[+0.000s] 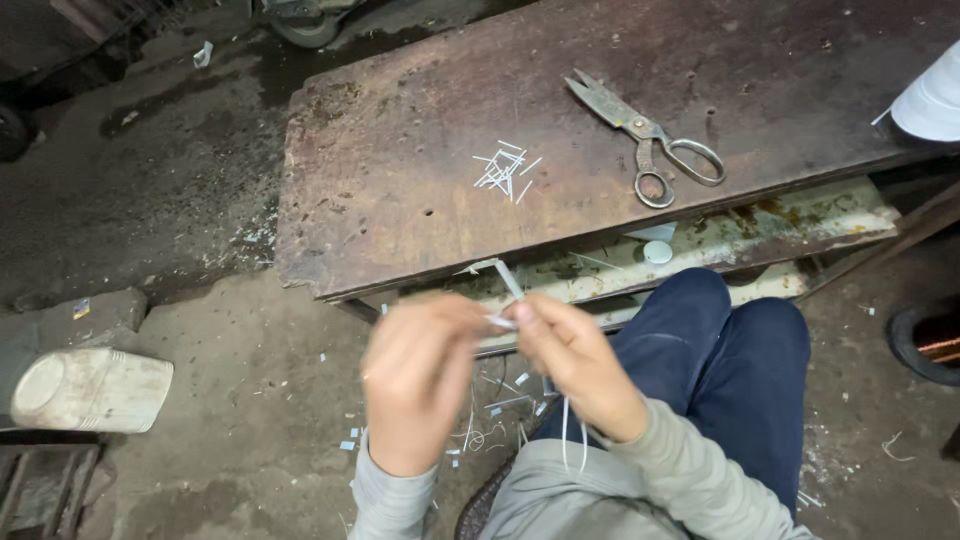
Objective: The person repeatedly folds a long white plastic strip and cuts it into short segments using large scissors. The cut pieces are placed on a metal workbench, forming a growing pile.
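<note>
My left hand [415,375] and my right hand [575,360] meet in front of the bench's near edge, both pinching a thin white strip [507,282] that sticks up between the fingertips. More white strip hangs down below my right hand [566,440]. On the worn brown workbench [400,220] lies a small pile of short white cut pieces [503,170]. Rusty metal scissors [645,140] rest on the bench to the right, apart from both hands. My knees in dark blue trousers [730,350] show below the bench.
A white plastic container [90,390] lies on its side on the dirty floor at left. White offcuts [490,410] litter the floor under my hands. A white object [930,100] sits at the bench's right edge. A lower shelf [800,225] with peeling paint runs under the bench.
</note>
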